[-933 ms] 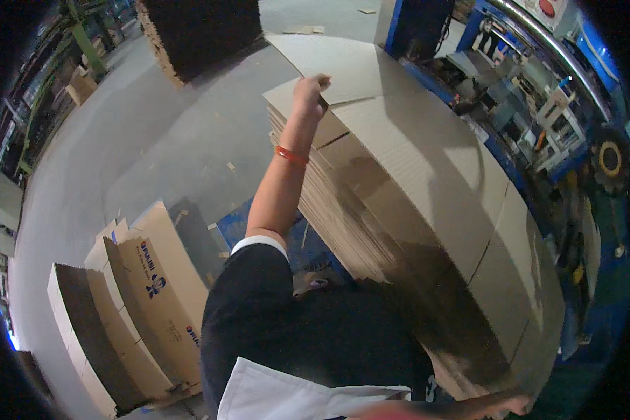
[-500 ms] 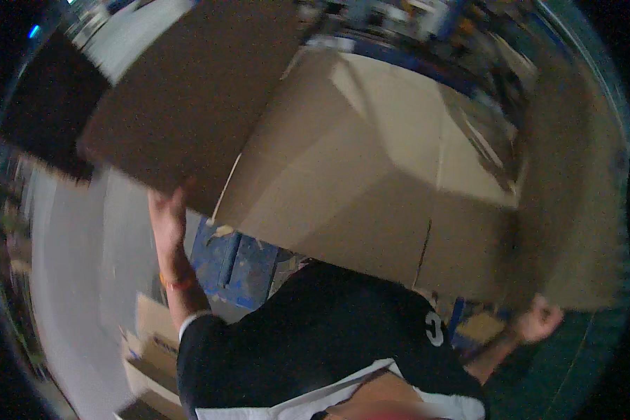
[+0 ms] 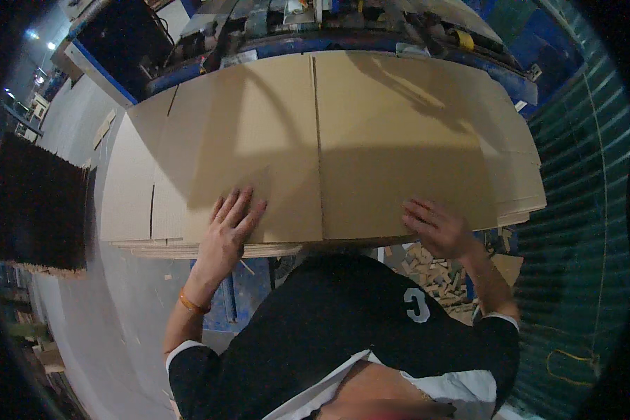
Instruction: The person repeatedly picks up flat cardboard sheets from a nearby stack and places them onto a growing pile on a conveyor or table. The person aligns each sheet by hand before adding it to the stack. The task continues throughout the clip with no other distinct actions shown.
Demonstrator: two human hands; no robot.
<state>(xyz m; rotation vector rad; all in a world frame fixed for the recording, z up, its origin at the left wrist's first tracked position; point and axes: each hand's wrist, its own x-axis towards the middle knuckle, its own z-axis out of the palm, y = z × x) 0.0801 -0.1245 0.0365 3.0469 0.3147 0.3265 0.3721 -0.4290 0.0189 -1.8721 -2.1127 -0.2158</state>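
Note:
A wide brown cardboard sheet (image 3: 371, 105) lies flat in front of me, on top of a stack of cardboard sheets (image 3: 182, 250) whose layered edges show along the near side. A slot and crease line run through its middle. My left hand (image 3: 232, 222) rests on the sheet left of that line, fingers spread, palm near the front edge. On the right, my right hand (image 3: 435, 225) lies over the sheet near its front edge, fingers stretched out and slightly blurred. Neither hand grips anything.
A machine (image 3: 329, 35) with a blue frame stands along the stack's far edge. To the right is a green corrugated wall (image 3: 581, 231). At the left a dark bundle (image 3: 38, 203) stands on the grey floor (image 3: 122, 308). Cardboard scraps (image 3: 434, 276) lie below the stack.
The cardboard sheet, held up and tilted between both hands before, is now down flat on the stack. Both hands have let go of its edges and moved inward onto its top.

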